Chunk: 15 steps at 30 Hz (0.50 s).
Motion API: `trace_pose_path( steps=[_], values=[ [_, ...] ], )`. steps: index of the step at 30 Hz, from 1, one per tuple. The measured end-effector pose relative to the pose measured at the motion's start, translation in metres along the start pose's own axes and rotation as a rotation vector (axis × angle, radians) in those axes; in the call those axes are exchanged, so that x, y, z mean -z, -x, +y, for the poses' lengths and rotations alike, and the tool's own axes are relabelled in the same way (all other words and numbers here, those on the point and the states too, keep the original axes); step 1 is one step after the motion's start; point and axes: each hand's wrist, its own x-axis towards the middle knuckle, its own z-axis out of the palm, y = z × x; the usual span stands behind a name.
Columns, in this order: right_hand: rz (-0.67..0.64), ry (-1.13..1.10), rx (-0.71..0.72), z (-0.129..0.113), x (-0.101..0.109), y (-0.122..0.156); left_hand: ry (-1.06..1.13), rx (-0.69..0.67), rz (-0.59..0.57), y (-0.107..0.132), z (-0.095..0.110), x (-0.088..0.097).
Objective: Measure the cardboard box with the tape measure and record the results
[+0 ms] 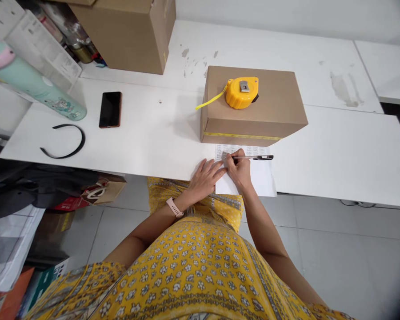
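Note:
My right hand (239,171) is closed around a pen (262,157), its tip over a sheet of paper (262,175) with rows of small writing along the top. My left hand (205,178) lies flat at the sheet's left edge, fingers spread, with a pink watch strap on the wrist. Just beyond the sheet stands a closed cardboard box (263,113) with a yellow strip along its lower front. On top of this box rests a yellow tape measure (242,93), its yellow wrist strap hanging toward the left.
The white table (336,155) carries a phone (110,110), a black headband (82,140) and a mint bottle (53,91) on the left. A larger cardboard box (126,38) stands at the back left. Bags, including a paper bag (111,189), sit below the table's left side.

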Motion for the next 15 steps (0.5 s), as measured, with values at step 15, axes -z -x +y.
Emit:
trace_pose_path(
  steps=[15],
  values=[
    [-0.020,0.030,0.020,-0.0018,0.0006,0.0011,0.004,-0.003,0.008,0.0004,-0.0005,-0.0005]
  ],
)
